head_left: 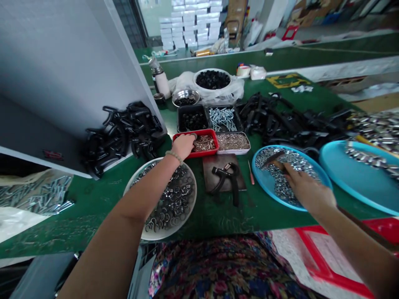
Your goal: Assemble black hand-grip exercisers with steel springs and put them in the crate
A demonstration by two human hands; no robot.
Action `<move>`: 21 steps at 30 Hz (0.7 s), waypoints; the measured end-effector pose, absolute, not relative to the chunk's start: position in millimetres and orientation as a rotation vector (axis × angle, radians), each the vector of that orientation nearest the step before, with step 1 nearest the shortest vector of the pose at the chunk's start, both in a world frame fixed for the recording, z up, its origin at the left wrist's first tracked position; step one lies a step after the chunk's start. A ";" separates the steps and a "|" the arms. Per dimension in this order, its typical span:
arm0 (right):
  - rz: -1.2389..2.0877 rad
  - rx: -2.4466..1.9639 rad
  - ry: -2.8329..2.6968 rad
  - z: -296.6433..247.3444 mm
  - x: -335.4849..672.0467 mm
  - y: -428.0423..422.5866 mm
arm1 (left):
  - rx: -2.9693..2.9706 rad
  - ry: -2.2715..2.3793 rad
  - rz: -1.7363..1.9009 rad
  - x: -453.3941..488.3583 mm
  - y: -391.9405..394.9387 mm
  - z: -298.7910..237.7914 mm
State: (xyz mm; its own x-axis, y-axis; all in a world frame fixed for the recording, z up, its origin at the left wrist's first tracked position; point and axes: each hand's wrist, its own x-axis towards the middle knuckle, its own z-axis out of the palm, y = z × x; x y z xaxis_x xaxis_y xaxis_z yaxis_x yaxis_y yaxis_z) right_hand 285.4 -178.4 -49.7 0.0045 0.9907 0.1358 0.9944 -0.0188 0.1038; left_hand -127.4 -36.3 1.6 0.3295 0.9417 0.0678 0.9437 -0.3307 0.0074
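My left hand (183,145) is at the left end of a red tray (215,153) of small copper-coloured parts (204,143). Its fingers are closed, and what they hold is too small to make out. A hammer (274,158) with a wooden handle is gripped in my right hand (307,189), its dark head over a round blue tray (264,190) of small shiny metal parts (282,182). Between my hands a black clamp-like tool (229,176) with curved handles lies on a dark metal plate (208,164). A thin pink-handled screwdriver (251,177) lies right of the plate.
A white basin (193,203) of metal rings stands under my left forearm. Behind are a white tray (243,150) of tiny parts and a black tray (238,124) of screws. Black handles (127,128) pile at left, black parts (271,116) at right. Another blue tray (346,176) stands far right.
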 end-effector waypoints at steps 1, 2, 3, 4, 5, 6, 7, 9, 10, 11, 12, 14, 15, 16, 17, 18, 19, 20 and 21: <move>-0.351 -2.192 -2.201 -47.8 276.0 -179.1 | -2.543 -1.781 -0.045 -123.9 -30.8 -0.2; -0.408 -2.159 -2.211 -44.8 260.7 -181.0 | -2.551 -1.765 -0.022 -120.0 -28.3 -2.4; -0.436 -2.121 -2.213 -41.2 241.0 -183.4 | -2.559 -1.750 -0.006 -116.5 -27.7 -4.3; -0.372 -2.082 -2.228 -37.7 218.4 -185.8 | -2.570 -1.731 0.023 -114.0 -28.2 -5.5; -0.205 -2.026 -2.295 -34.6 195.2 -187.5 | -2.585 -1.709 0.054 -112.6 -29.0 -5.9; -0.015 -1.993 -2.353 -32.5 173.4 -188.1 | -2.600 -1.694 0.075 -112.3 -29.8 -5.4; 0.132 -1.979 -2.371 -31.6 154.8 -187.5 | -2.608 -1.695 0.065 -113.0 -30.6 -4.0; 0.322 -1.988 -2.289 -33.3 131.7 -183.5 | -2.605 -1.763 -0.107 -116.0 -34.2 0.4; 0.429 -1.993 -2.190 -35.1 127.7 -181.1 | -2.608 -1.819 -0.280 -117.4 -38.6 2.9; 0.577 -1.980 -2.051 -37.2 127.6 -179.1 | -2.618 -1.885 -0.509 -118.1 -45.4 5.1; 0.779 -1.935 -1.878 -38.9 130.4 -178.1 | -2.635 -1.954 -0.777 -117.9 -55.0 6.4; 1.250 -1.715 -1.461 -40.5 138.6 -180.3 | -2.671 -2.072 -1.386 -112.8 -81.6 5.1; 1.454 -1.554 -1.251 -40.2 141.7 -183.5 | -2.663 -2.118 -1.698 -107.6 -97.3 2.1; 1.602 -1.391 -1.062 -39.3 143.1 -187.7 | -2.625 -2.153 -1.986 -100.9 -113.2 -2.2; 1.702 -1.238 -0.908 -38.1 142.7 -192.4 | -2.562 -2.185 -2.225 -92.9 -128.4 -7.4; 1.766 -1.107 -0.789 -36.9 140.6 -197.0 | -2.483 -2.210 -2.410 -84.1 -141.8 -13.0; 1.804 -1.004 -0.697 -35.9 137.3 -201.1 | -2.402 -2.227 -2.549 -75.2 -152.8 -18.5; 1.832 -0.929 -0.628 -35.3 133.4 -204.3 | -2.323 -2.231 -2.652 -66.8 -161.1 -23.3; 1.852 -0.879 -0.576 -35.2 129.5 -206.6 | -2.250 -2.217 -2.726 -59.5 -166.8 -27.1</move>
State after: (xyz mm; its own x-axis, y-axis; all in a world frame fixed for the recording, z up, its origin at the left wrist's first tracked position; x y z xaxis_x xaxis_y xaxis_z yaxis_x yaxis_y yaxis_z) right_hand 129.5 -206.6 -35.2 -0.2691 0.9085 -0.3196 -0.5671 -0.4177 -0.7099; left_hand -59.5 -166.8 -27.1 -0.0737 0.9943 0.0776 -0.1265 -0.0865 0.9882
